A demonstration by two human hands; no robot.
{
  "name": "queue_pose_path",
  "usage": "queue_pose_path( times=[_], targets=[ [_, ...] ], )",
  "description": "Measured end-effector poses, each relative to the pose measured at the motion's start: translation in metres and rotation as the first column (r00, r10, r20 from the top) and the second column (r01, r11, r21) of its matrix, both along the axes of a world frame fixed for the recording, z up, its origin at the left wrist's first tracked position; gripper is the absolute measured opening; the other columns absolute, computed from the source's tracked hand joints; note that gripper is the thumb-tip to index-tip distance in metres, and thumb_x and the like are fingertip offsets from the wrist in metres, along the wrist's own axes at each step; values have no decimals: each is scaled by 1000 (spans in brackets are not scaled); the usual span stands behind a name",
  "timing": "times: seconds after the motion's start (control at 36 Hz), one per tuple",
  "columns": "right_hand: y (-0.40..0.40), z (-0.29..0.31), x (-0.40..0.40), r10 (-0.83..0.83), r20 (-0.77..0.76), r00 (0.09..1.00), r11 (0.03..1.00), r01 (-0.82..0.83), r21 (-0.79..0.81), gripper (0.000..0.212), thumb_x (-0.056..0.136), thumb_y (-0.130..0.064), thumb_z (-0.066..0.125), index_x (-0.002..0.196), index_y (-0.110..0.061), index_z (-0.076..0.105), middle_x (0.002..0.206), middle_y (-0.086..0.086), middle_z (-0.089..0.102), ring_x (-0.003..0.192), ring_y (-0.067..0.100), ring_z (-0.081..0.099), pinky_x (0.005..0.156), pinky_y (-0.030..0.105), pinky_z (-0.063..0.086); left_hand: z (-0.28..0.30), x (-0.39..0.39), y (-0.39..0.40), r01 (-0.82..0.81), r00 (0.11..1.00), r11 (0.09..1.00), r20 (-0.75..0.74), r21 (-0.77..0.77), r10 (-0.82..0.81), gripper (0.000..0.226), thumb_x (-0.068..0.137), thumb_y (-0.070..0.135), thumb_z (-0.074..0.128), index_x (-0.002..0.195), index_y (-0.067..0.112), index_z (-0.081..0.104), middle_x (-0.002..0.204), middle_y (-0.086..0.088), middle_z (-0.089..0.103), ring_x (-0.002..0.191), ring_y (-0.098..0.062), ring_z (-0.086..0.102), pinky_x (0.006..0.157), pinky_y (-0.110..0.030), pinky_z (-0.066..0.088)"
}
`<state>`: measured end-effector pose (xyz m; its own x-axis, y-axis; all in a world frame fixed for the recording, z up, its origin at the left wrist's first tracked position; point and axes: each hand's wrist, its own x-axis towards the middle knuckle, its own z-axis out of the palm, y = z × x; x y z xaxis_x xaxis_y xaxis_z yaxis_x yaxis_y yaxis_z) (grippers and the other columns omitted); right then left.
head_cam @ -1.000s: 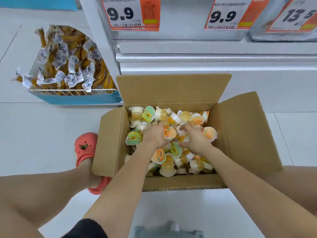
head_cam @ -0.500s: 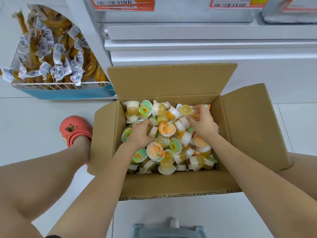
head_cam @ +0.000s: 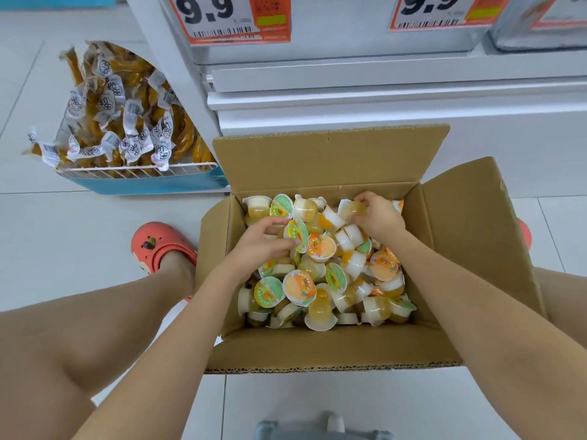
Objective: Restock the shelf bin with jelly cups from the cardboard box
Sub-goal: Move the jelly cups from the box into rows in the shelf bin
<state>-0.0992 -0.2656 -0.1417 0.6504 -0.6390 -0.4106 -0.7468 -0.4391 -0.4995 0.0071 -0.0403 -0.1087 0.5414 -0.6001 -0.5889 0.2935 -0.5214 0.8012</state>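
An open cardboard box [head_cam: 333, 350] sits on the floor in front of me, filled with several jelly cups [head_cam: 300, 287] with orange and green lids. My left hand [head_cam: 263, 246] is inside the box at its left, fingers curled round a green-lidded jelly cup [head_cam: 297, 233]. My right hand [head_cam: 379, 215] reaches to the far right corner and grips a yellow jelly cup [head_cam: 352, 209]. The shelf bin [head_cam: 349, 42] stands above the box behind a 9.9 price tag; its inside is hidden.
A blue wire-fronted bin [head_cam: 143, 182] of wrapped yellow snacks stands on the floor at the left. The white shelf base [head_cam: 381, 100] runs behind the box. My foot in a red clog [head_cam: 158, 246] is beside the box's left flap. A grey object [head_cam: 324, 430] lies at the bottom edge.
Both hands moved apart from the middle of the pile toward the far side of the box. The left hand closed on a green-lidded cup, the right on a yellow cup.
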Motion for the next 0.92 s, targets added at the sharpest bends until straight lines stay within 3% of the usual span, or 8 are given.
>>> queue_pose_path(
  times=[0.14,0.22,0.31,0.44,0.5,0.61,0.72,0.92],
  targets=[
    [0,16,-14,-42,185,982,999,39,23,45,84,-25,66,127,-18,54,115,2,65,97,21,62,79,37,53,15,10,-19,-45,993,997,-113,-63,38,41,77,10,75,112,23,59,120,-11,59,96,-15,68,83,-27,55],
    [-2,33,-13,-187,308,933,964,113,242,41,83,-23,71,121,-14,61,113,3,66,96,14,62,81,30,53,28,16,-36,-59,983,991,-181,-123,36,39,79,6,73,113,21,60,122,-13,59,103,-19,67,89,-30,54],
    [-2,58,-2,-435,316,843,774,171,610,30,88,-17,66,117,-10,63,93,3,68,72,11,60,68,25,55,39,20,-55,-81,971,980,-236,-184,36,44,80,0,69,121,13,57,124,-16,58,105,-21,65,91,-32,53],
    [-1,89,9,-564,287,774,552,95,829,27,91,-15,59,118,-16,64,94,9,66,78,17,62,86,38,56,66,25,-73,-73,969,964,-248,-257,7,49,81,-6,65,127,9,53,122,-16,60,110,-25,62,94,-35,52],
    [-2,103,6,-563,321,762,529,33,848,29,92,-12,58,121,-14,62,95,11,66,79,18,62,85,38,56,80,28,-74,-71,971,957,-238,-282,2,50,81,-6,64,127,10,53,120,-15,62,108,-23,64,90,-31,54],
    [-2,130,2,-428,442,788,620,-100,778,28,90,-10,61,116,-19,64,106,6,68,89,22,67,85,37,56,106,28,-78,-76,977,943,-215,-323,5,56,77,-5,67,128,10,51,118,-12,64,102,-19,66,87,-28,54],
    [5,159,8,-357,548,757,635,-234,737,33,89,-7,62,121,-15,61,120,3,66,107,20,65,87,35,55,131,24,-82,-91,982,916,-186,-390,19,63,66,10,75,126,9,53,125,-14,60,109,-23,63,94,-35,51],
    [10,194,8,-271,650,710,679,-337,652,44,82,-10,67,124,-16,59,125,3,62,110,18,63,87,31,54,161,11,-72,-147,971,872,-237,-467,36,51,61,10,76,109,15,57,124,-17,56,99,-29,67,83,-40,57]
  ],
)
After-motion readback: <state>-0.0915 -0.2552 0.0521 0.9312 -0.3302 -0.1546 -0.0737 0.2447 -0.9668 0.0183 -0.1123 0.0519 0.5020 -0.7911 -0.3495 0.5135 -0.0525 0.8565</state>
